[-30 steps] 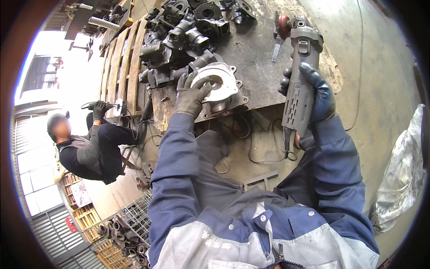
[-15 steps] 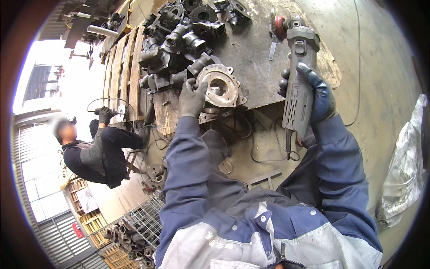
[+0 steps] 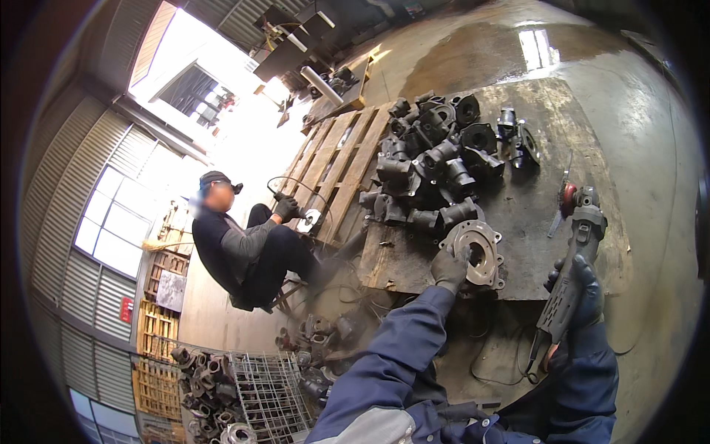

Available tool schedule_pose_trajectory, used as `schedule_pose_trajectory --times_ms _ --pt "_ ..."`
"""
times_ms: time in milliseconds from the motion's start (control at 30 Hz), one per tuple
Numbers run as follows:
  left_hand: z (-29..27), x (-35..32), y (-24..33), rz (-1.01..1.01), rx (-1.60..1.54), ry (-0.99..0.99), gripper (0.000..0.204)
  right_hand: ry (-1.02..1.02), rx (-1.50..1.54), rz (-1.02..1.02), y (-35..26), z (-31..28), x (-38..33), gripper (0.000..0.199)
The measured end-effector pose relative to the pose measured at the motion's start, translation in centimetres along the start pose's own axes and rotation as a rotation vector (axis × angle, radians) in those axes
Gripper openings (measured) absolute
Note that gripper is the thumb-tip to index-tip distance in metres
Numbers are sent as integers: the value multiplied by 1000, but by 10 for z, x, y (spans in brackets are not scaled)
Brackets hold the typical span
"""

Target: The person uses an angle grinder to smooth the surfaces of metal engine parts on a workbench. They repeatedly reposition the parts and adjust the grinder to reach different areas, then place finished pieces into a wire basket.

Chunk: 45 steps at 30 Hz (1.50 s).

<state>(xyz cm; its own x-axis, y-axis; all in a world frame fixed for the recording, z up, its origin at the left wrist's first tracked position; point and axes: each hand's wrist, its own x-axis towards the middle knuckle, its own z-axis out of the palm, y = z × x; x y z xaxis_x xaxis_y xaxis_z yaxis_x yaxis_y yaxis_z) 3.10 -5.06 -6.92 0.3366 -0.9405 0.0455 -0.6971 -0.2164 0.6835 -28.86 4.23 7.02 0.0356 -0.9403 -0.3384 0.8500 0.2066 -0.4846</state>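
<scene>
My left hand (image 3: 450, 268), in a dark grey glove, is closed on the left rim of a round cast metal flange housing (image 3: 464, 234). The housing has a machined pale face, a central bore and bolt lugs. It rests at the near edge of a worn wooden board, its face up. In my right hand (image 3: 588, 292), gloved in dark blue, is a grey angle grinder (image 3: 563, 302). The fingers wrap round its body, and its head with a red disc (image 3: 568, 198) points away from me over the board, apart from the housing.
Black castings (image 3: 436, 159) are heaped on the board (image 3: 547, 133) beyond the housing. A metal strip (image 3: 560, 214) lies beside the grinder head. At left a seated person (image 3: 248, 244) holds a tool near a wooden pallet (image 3: 336, 159). A wire basket (image 3: 270, 396) and more castings (image 3: 211, 392) stand lower left.
The view has swung left and up, so the board, housing and grinder sit farther right and lower. Both hands keep their holds.
</scene>
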Motion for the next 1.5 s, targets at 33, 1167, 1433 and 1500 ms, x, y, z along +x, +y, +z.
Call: schedule_pose_trajectory --times_ms 33,1167,1433,1500 --pt "2 2 -4 37 -118 24 35 -21 -22 -19 0 0 0 35" --pt "-46 -27 82 368 -156 145 47 -104 -249 161 0 -3 -7 34" --pt "-34 -83 133 -30 -1463 -1078 40 -257 -283 253 47 -23 23 39" --pt "-32 -93 141 -271 -1547 -1106 41 -229 -759 314 45 -26 24 44"
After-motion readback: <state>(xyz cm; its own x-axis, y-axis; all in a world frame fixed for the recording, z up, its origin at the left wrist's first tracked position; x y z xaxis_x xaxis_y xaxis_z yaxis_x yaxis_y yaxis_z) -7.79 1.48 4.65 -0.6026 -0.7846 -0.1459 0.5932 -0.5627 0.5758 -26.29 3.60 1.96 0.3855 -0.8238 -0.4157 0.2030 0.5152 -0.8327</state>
